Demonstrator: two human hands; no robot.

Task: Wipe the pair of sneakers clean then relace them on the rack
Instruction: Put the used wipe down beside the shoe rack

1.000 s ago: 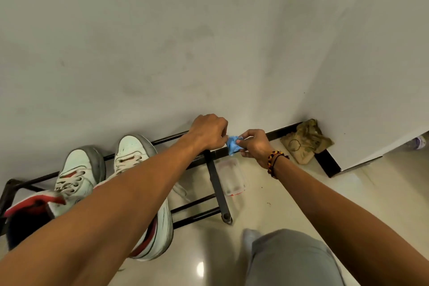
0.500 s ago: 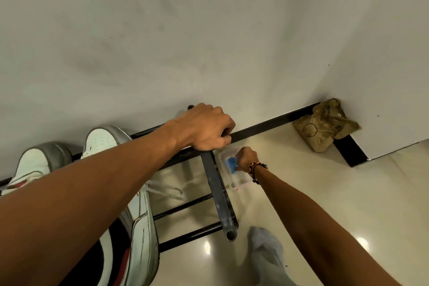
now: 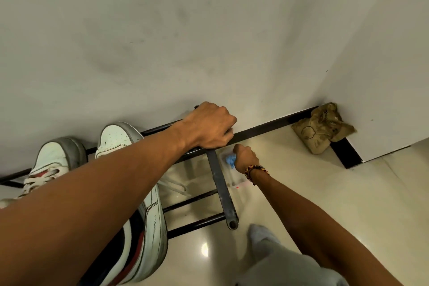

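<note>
The left hand (image 3: 210, 126) grips the rack (image 3: 220, 189) end bar, fingers curled around it. Just right of the rack, the right hand (image 3: 245, 157) pinches a blue cloth (image 3: 230, 160) over a clear container (image 3: 236, 180) on the floor (image 3: 325, 193). Two white sneakers (image 3: 111, 144) sit on the rack's left; a tan bag (image 3: 321, 131) fills the corner.

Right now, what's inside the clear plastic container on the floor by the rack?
The right hand reaches into the clear plastic container, gripping a crumpled blue cloth. Whether it holds water cannot be seen; hand and black metal rack cover part of it.
</note>
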